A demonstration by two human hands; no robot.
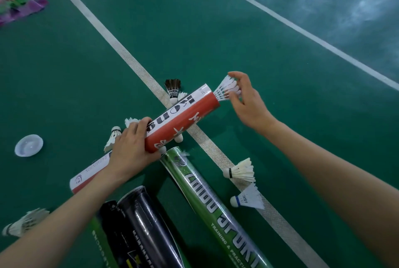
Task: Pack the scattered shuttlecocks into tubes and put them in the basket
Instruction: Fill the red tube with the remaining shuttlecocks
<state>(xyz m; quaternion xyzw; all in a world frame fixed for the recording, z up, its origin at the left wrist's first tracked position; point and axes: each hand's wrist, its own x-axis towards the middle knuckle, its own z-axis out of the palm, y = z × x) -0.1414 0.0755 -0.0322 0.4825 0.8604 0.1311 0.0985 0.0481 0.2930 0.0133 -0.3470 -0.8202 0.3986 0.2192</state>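
Green court floor (216, 30) crossed by white lines carries everything, and the red tube (183, 116) lies across one line at a slant. Your left hand (131, 149) wraps its near end, fingers curled over the top. At the far mouth, your right hand (248, 103) pinches the feather skirt of a white shuttlecock (226, 90) whose cork is already inside.

The risk sits in that pinch. Squeeze the feathers to push and they will likely bend or split, so press on the skirt's rim instead. If the shuttlecock enters crooked, it may jam at the mouth.

Your left grip is far from the loading end, so a firm push could swing the tube. That would probably knock the black-feathered shuttlecock (172, 89) just behind it, or roll the tube onto the corks tucked underneath.

Two loose shuttlecocks (239, 171) lie below the tube's far end, beside the green tube (207, 198), where your forearm could crush them. A white cap (29, 145) rests well to the tube's left, easy to forget. No basket is plainly in view.
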